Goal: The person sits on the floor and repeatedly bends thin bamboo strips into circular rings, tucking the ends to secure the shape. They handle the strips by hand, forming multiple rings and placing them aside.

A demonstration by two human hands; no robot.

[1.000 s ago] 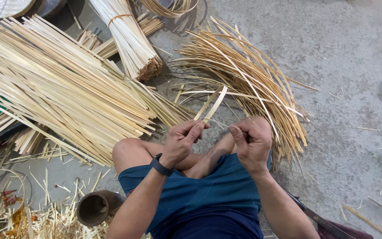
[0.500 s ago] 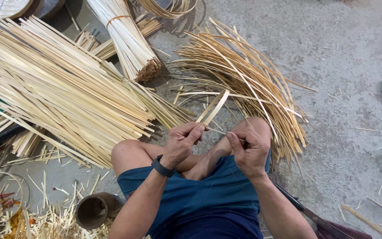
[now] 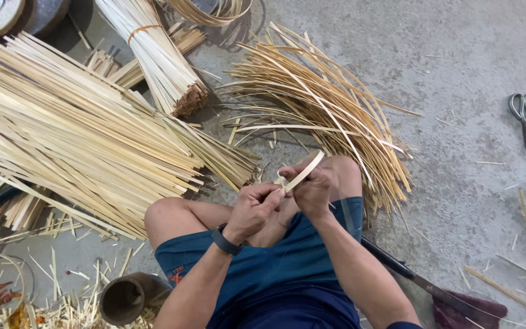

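I sit on a concrete floor in blue shorts with my knees raised. My left hand, a black watch on its wrist, and my right hand meet above my knees and pinch a short flat bamboo strip. The strip points up and to the right from my fingers. Just beyond my hands lies a curved pile of thin bamboo slivers.
A big heap of long bamboo strips fills the left. A tied bundle of sticks lies at the top. Scissors rest far right. A long knife lies by my right leg. A bamboo tube stands bottom left.
My two hands have come together, closing the gap between them. The short strip stays in my fingers, still angled up to the right.
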